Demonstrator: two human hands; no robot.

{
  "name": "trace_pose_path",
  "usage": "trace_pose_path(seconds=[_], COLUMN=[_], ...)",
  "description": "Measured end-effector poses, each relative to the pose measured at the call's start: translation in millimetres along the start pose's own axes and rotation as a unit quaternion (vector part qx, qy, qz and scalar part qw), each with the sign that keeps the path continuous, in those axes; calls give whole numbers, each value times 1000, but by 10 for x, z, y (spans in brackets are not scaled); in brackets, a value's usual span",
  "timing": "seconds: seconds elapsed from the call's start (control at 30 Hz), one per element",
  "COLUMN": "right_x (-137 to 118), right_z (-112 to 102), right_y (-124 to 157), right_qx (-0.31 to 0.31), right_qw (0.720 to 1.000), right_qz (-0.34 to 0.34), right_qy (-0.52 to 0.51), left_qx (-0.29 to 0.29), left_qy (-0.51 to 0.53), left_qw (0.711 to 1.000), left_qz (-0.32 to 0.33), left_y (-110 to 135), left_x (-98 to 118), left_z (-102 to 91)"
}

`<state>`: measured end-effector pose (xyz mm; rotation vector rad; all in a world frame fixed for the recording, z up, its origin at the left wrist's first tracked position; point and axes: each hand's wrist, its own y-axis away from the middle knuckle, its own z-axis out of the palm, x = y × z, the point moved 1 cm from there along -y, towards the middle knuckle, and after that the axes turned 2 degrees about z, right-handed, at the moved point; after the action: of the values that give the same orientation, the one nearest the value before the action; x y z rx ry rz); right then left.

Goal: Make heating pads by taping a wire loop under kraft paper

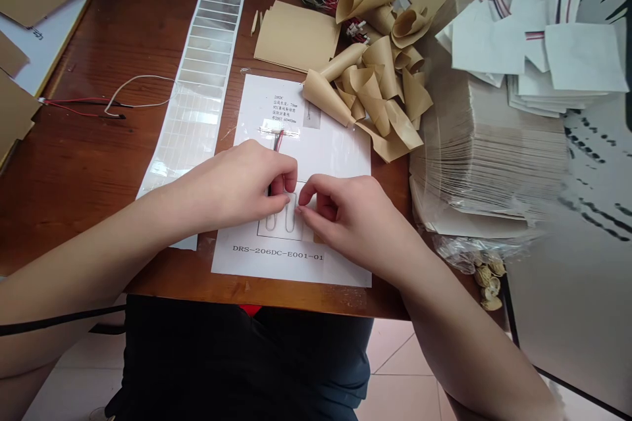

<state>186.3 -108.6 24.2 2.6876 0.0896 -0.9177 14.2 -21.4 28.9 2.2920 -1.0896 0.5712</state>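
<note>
**Left grip:** The left hand (237, 187) rests palm down, its fingers curled together at the top of the wire loop (284, 214). Whether they pinch the loop cannot be determined.

**Right grip:** The right hand (348, 223) is curled, with its fingertips (302, 196) pressed together at the loop's right side. Whether they pinch it cannot be determined.

**Work item:** The wire loop lies flat between both grips, inside a rectangular outline on a printed white sheet (340, 158).

**Leads:** Red and black leads (277, 145) extend ahead of the left grip, beneath a strip of clear tape (279, 131).

**Ahead of grips:** Curled kraft paper pieces (368, 85) lie ahead and to the right.

**Left of left grip:** A translucent label strip (197, 79) lies on the wooden worktop (83, 164).

**Right of right grip:** A plastic-wrapped paper stack (484, 145) stands on the worktop's far side, below white pads with leads (533, 46).
</note>
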Motion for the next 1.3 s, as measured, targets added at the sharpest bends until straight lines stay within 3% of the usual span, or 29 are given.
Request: trace_pose_path(seconds=[0.4,0.7,1.3], right_x=[7,-9,6], right_z=[72,96,136], right_y=[-25,-46,-44], right_qx=[42,30,50], right_qw=[999,999,998], right_qz=[13,24,7], right_qy=[-26,-28,-26], left_qx=[-16,-13,-5], left_qy=[11,15,27], left_qw=[999,999,999], left_qz=[-30,-44,-25], left_y=[-9,-20,-11], left_x=[3,34,18], left_z=[-29,-38,-41])
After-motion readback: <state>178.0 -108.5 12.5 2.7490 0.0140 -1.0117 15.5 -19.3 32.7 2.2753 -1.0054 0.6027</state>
